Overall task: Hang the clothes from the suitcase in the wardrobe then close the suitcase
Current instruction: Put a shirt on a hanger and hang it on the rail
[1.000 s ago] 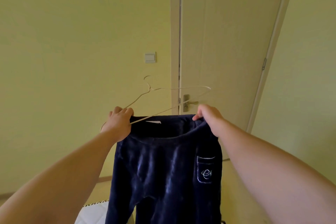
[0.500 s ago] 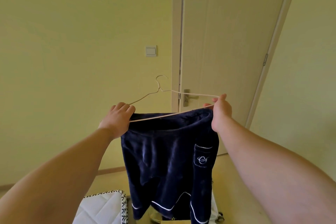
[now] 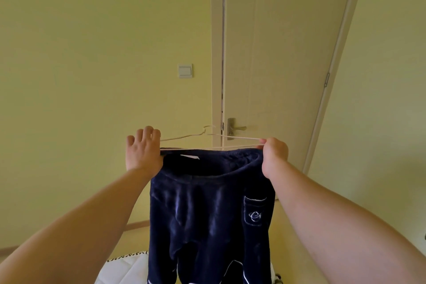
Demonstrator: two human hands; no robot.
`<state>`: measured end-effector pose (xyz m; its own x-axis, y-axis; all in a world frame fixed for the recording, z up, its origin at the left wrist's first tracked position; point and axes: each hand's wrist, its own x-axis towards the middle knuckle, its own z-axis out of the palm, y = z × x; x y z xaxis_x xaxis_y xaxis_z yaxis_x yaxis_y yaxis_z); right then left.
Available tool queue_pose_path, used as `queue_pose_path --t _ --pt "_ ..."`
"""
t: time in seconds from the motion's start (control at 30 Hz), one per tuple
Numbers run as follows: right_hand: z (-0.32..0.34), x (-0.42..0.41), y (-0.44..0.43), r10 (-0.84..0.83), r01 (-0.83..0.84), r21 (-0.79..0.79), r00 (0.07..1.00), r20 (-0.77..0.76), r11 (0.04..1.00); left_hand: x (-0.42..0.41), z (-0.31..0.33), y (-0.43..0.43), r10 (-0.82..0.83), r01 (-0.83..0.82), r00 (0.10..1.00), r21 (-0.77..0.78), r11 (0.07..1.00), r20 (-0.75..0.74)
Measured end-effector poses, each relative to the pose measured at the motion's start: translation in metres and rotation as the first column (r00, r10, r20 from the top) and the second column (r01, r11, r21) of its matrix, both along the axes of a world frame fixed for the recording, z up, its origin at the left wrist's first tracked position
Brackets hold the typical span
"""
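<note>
Head camera, looking forward past two bare forearms: we hold a pair of navy trousers (image 3: 207, 210) up at chest height, in the middle of the view, with a thin pale wire hanger (image 3: 232, 138) along the waistband. Our left hand (image 3: 143, 152) is seen from the back, its fingers curled round the hanger's left end where it meets the waistband. Our right hand (image 3: 274, 157) pinches the hanger's right end and the waistband corner together. The hanger's hook points away from us and, in this view, overlaps the edge of the door frame (image 3: 216, 53). We cannot tell how near it is. Beyond the hands stands a yellow-green wall (image 3: 92, 53) with a light switch (image 3: 185, 71). To its right is a shut pale door (image 3: 276, 53) with a lever handle (image 3: 235, 127), and a side wall (image 3: 380, 99) angles in at the right. A skirting board (image 3: 136, 225) runs low on the left. A white quilted panel (image 3: 124, 270) sits at the bottom edge, just left of the trouser legs. The trousers hang straight down, the legs running off the bottom edge. The cloth is velvety with a soft sheen and the waist is gathered, with a white label inside. A small white-trimmed patch pocket on the right bears a white embroidered emblem, and white piping shows lower down.
</note>
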<state>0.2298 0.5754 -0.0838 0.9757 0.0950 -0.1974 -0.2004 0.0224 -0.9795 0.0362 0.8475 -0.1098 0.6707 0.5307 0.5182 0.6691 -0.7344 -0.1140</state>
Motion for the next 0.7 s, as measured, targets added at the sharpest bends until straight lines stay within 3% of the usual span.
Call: queue_pose_path --t 0.1,0.2,0.3,0.37,0.43,0.53,0.7 --pt "0.002 -0.004 -0.002 -0.001 0.010 0.126 0.998 -0.069 0.992 0.006 -0.003 -0.001 0.010 -0.005 0.996 -0.064 0.998 0.085" --pt "0.001 -0.003 0.000 0.091 -0.086 0.124 0.995 -0.042 0.989 0.012 -0.003 -0.004 -0.021 0.060 0.986 -0.232 0.971 0.166" --pt "-0.002 -0.002 0.001 0.166 -0.162 0.079 0.985 -0.046 0.984 0.018 -0.004 -0.001 -0.211 0.244 0.970 -0.437 0.865 0.125" --pt "-0.003 -0.003 -0.001 0.183 -0.180 0.081 0.982 -0.039 0.980 0.020 -0.004 0.002 -0.340 0.358 0.932 -0.460 0.813 0.125" --pt "-0.004 -0.001 -0.004 0.204 -0.200 0.109 0.979 -0.024 0.974 0.020 -0.004 0.004 -0.371 0.384 0.920 -0.493 0.781 0.130" --pt "-0.005 0.003 -0.007 0.253 -0.248 0.122 0.967 -0.031 0.961 0.019 0.005 -0.004 -0.312 0.309 0.944 -0.614 0.726 0.106" --pt "-0.007 -0.005 -0.010 0.239 -0.239 0.040 0.971 -0.007 0.970 0.019 0.022 -0.026 -0.328 0.106 0.934 -0.762 0.639 -0.144"
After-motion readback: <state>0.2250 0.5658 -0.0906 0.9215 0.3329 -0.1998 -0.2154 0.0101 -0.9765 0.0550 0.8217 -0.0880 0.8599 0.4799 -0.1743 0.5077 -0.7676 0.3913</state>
